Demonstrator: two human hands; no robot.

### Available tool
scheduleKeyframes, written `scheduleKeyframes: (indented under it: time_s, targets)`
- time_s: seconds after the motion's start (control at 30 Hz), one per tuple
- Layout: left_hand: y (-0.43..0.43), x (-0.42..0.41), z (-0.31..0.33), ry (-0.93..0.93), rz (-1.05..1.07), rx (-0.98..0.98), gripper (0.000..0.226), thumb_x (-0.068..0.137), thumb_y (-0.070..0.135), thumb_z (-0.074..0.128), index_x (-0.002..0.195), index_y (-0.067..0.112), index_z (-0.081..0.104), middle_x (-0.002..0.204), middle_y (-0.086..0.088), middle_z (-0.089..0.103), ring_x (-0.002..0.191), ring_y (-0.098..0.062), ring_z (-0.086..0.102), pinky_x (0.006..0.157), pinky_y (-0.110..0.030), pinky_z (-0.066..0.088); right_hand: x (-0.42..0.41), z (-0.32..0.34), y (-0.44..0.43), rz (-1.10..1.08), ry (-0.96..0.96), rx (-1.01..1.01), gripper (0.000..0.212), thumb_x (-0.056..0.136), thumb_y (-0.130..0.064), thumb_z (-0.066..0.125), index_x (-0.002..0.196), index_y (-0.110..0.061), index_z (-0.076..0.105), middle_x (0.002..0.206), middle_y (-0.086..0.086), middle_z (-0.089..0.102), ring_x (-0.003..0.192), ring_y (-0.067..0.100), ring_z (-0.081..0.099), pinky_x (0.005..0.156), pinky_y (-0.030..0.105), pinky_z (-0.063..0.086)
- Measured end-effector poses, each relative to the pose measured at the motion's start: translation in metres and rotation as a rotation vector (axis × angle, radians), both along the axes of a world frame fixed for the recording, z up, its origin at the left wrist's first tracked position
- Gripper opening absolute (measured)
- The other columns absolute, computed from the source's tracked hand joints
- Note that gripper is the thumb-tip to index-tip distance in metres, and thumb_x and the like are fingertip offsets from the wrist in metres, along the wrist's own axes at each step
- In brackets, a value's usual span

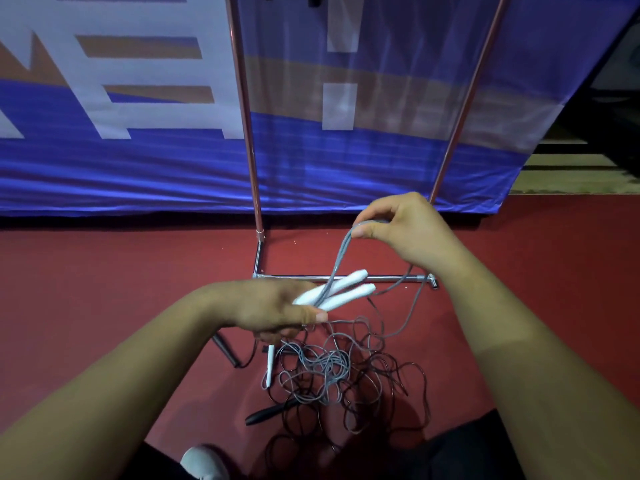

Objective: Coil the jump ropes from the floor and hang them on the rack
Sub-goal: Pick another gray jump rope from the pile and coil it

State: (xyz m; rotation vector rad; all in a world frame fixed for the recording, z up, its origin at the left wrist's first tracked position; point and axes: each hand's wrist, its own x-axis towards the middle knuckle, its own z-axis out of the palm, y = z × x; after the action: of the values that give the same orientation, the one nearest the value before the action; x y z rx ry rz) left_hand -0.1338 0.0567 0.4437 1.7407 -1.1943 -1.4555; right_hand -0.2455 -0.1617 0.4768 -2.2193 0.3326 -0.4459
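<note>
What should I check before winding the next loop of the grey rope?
1. Left hand grips both white plastic handles: ok.
2. Right hand pinches the thin grey cord at its loop: ok.
3. Trailing cord free of the tangled grey and black cord pile on the red floor: cannot tell; it runs into it.
4. Copper-coloured metal rack ahead: ok.
5. Free hook on the rack: cannot tell; top out of frame.

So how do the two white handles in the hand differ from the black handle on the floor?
The white handles are pale, held up and gripped side by side in the left hand. The black handle is dark and lies alone on the red floor among tangled cords. Both are slim and rod-shaped.
</note>
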Motion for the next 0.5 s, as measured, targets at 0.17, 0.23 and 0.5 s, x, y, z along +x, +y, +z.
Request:
scheduleKeyframes:
  time_s: [0.17,0.23,0.5]
  targets:
    - [0.001,-0.001,0.008,-0.059,0.093,-0.23,0.019,0.097,0.029,0.062,0.114,0.021,0.058,0.062,0.001,0.044,0.05,-0.013,0.036,0.045,-0.022,0.033,0.007,-0.015,-0.003,-0.002,0.048,0.141,0.002,0.083,-0.013,0.077,0.083,-0.012,0.077,0.071,0.012,0.07,0.061,0.009,0.051,0.059,0.024,0.04]
    - [0.0,0.001,0.011,-0.015,0.215,-0.344,0.031,0.093,0.031,0.061,0.115,0.01,0.056,0.06,0.007,0.042,0.05,-0.011,0.034,0.044,-0.019,0.032,0.009,-0.026,-0.001,0.045,0.111,0.161,0.012,0.09,-0.008,0.069,0.081,-0.014,0.075,0.068,0.019,0.066,0.063,0.015,0.05,0.058,0.027,0.038]
    - [-0.002,0.02,0.021,0.095,0.565,-0.619,0.047,0.097,0.022,0.058,0.14,0.038,0.045,0.066,0.0,0.04,0.057,-0.016,0.037,0.045,-0.021,0.031,0.01,-0.022,0.022,0.173,0.188,0.207,0.023,0.096,-0.034,0.061,0.087,-0.02,0.076,0.05,-0.009,0.039,0.048,0.01,0.033,0.05,0.025,0.03]
